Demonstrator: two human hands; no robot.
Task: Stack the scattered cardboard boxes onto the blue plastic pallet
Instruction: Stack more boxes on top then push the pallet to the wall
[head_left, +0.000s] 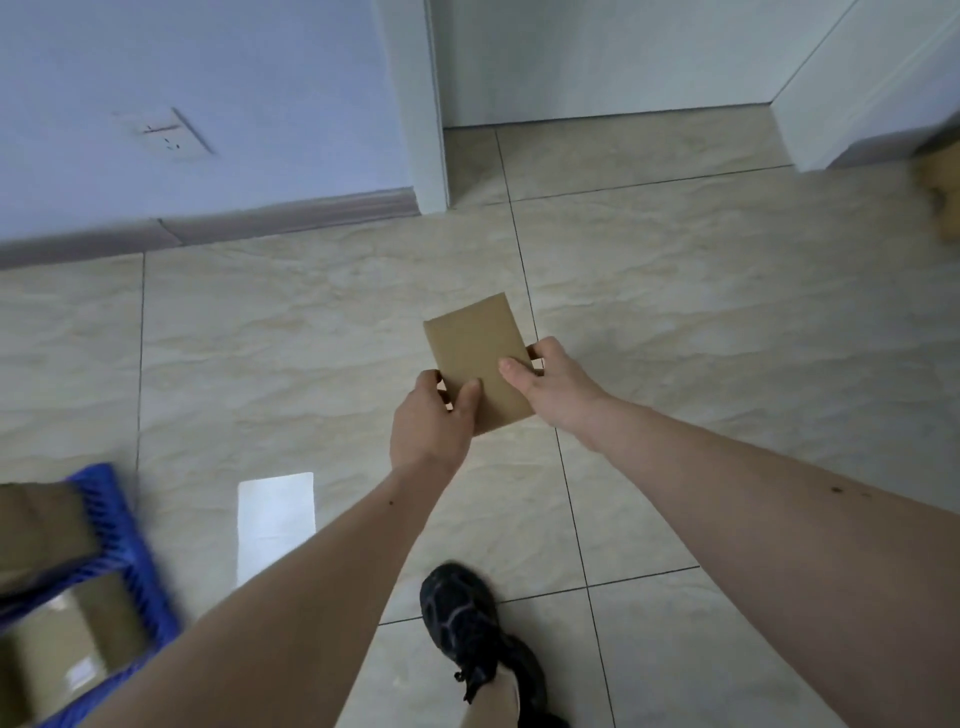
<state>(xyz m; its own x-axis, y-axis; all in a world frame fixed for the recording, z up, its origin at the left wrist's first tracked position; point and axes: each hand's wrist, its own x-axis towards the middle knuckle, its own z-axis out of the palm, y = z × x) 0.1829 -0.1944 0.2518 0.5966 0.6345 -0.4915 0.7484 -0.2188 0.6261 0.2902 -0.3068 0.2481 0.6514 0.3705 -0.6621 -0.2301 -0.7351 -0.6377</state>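
Gripping the small cardboard box (475, 364) at its near corners above the floor, left hand (428, 421) and right hand (556, 387) could let it slip while swinging toward the blue plastic pallet (122, 530) at the near left, already crowded with boxes.

Head-height, downward, probably near floor (675, 322)

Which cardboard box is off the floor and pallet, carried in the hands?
The small flat box at centre, gripped by both hands. The other boxes sit on the blue pallet at lower left.
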